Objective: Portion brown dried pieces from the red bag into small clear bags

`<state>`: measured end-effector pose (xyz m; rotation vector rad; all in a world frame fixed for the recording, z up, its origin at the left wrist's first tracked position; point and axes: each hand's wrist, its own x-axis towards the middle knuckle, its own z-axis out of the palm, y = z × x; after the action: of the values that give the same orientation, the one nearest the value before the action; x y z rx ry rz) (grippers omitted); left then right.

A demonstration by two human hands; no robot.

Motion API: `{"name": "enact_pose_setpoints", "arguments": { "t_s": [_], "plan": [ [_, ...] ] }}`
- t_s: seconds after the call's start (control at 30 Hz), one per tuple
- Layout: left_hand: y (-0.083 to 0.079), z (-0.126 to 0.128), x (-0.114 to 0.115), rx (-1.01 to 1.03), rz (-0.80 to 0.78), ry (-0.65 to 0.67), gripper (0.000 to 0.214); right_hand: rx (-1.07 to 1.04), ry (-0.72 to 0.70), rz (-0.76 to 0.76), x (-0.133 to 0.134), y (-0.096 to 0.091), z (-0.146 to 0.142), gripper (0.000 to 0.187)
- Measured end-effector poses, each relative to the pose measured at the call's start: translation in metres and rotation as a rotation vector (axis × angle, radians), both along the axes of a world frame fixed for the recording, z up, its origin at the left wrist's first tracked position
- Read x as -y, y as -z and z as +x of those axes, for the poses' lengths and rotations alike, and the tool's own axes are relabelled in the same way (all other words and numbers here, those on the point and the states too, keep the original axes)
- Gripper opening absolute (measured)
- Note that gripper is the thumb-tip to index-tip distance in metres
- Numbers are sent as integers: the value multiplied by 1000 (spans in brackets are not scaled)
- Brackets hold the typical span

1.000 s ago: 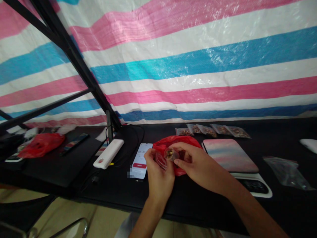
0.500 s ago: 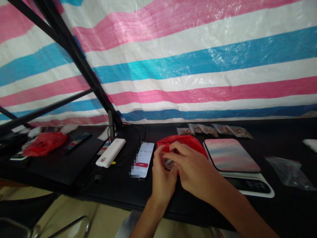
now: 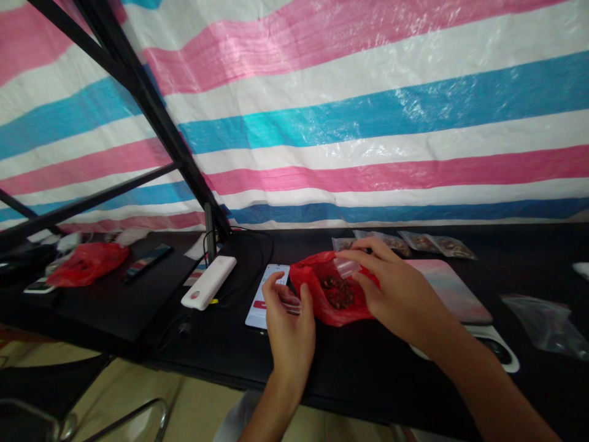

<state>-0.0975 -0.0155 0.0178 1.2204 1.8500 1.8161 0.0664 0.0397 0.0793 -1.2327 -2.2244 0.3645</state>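
Note:
An open red plastic bag (image 3: 322, 307) with brown dried pieces inside lies on the black table (image 3: 368, 374). My left hand (image 3: 289, 325) is curled beside the bag's left edge, pinching a small clear plastic bag. My right hand (image 3: 396, 288) hovers over the red bag, its fingers closed on a small clear cup (image 3: 346, 266) held above the brown pieces.
A phone (image 3: 264, 298) and a white power bank (image 3: 209, 282) lie left of the bag. A pink-topped scale (image 3: 460, 294) stands at the right, with filled clear packets (image 3: 432, 244) behind it and empty clear bags (image 3: 543, 319) at far right. Another red bag (image 3: 85, 263) lies far left.
My hands have parted: the right one moved up and back over the red bag with the cup, and the left one dropped to the bag's left side. The bag's contents show now.

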Motion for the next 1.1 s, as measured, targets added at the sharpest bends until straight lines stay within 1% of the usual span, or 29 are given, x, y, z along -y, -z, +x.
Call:
{"name": "enact_pose_setpoints", "arguments": {
  "t_s": [0.03, 0.1, 0.17, 0.23, 0.33, 0.4, 0.47, 0.53, 0.6, 0.7, 0.77, 0.97, 1.1],
  "plan": [
    [-1, 0, 2, -26, -59, -7, 35, 74, 13, -47, -1, 2, 2, 46],
    [-1, 0, 7, -88, -201, 22, 39, 219, -3, -146, -1, 7, 1, 48],
    [2, 3, 10, -114, -277, 73, 48, 317, -34, -196, 1, 12, -4, 48],
    [8, 4, 10, -100, -252, 138, 51, 375, -57, -192, 3, 14, -10, 49],
    [15, 4, 5, -65, -169, 235, 43, 424, -60, -180, 4, 12, -13, 45],
    [17, 2, 0, -31, -138, 250, 42, 455, -41, -200, 5, 9, -10, 41],
    [17, 1, -2, 22, -113, 233, 44, 479, -23, -241, 5, 7, -5, 39],
    [17, 1, -4, 83, -89, 225, 48, 491, -7, -287, 6, 6, -1, 42],
    [18, 2, -5, 176, -83, 247, 57, 501, 4, -314, 7, 6, 0, 44],
    [18, 3, -7, 389, -145, 353, 69, 517, 13, -329, 8, 6, -2, 42],
    [17, 4, -8, 480, -197, 402, 69, 511, 21, -347, 8, 6, -3, 41],
    [7, 0, -10, 536, -216, 347, 61, 346, -32, -413, 6, 15, 6, 32],
    [5, -3, -9, 562, -224, 290, 54, 268, -34, -394, 3, 19, 6, 35]
  ]
}}
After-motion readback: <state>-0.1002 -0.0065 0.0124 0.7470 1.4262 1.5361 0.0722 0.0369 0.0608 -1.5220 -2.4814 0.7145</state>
